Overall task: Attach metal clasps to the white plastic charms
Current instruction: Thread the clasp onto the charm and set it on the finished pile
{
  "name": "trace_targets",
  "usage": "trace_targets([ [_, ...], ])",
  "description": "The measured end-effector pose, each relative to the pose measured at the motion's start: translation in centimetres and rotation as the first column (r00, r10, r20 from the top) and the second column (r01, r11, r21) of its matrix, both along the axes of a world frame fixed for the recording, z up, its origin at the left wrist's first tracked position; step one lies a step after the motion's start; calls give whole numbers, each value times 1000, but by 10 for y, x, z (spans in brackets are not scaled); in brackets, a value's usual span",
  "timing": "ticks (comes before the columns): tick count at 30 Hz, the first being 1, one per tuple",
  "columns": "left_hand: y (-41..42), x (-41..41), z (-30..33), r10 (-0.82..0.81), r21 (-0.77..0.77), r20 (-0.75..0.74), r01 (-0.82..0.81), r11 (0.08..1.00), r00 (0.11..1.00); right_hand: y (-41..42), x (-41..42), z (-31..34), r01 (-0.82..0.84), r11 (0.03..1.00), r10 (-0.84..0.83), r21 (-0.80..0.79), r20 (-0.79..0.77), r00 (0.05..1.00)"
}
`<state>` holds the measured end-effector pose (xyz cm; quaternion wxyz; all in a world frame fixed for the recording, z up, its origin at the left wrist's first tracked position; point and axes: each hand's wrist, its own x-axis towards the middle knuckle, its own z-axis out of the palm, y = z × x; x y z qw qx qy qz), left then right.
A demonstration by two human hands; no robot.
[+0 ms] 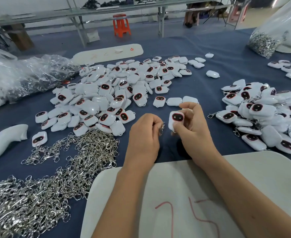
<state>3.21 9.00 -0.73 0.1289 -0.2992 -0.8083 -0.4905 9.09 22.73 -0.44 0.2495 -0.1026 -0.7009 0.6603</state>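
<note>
Head view — our left hand (143, 134) pinches a metal clasp (161, 128) just left of the white charm (175, 120) our right hand (191, 129) pinches upright above the counter (209, 79) — nearly touching.

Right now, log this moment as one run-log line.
left hand: pinches metal clasp | right hand: holds white charm | clasp beside charm, join unclear | stage: attaching

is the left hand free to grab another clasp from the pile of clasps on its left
Probably not yet. The left hand already pinches a clasp next to the charm that the right hand holds. The clasp pile lies close on the cloth with nothing between, so the way looks open once it lets go.
</note>
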Motion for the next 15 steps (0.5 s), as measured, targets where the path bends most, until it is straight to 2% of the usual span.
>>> trace_targets([
  [5,1,0,-1,-31,-21,38,32,999,999,9,-2,-4,60,998,-61,-32,-26,998],
  [10,1,1,-1,-68,-35,65,70,997,996,9,-3,-2,76,954,-99,-289,-65,993],
  [12,2,3,-1,-87,-46,75,90,995,993,9,-4,-2,110,954,-128,-280,-46,991],
  [15,5,6,-1,-120,-54,79,125,991,990,6,-3,-3,216,960,-219,-178,2,976],
])
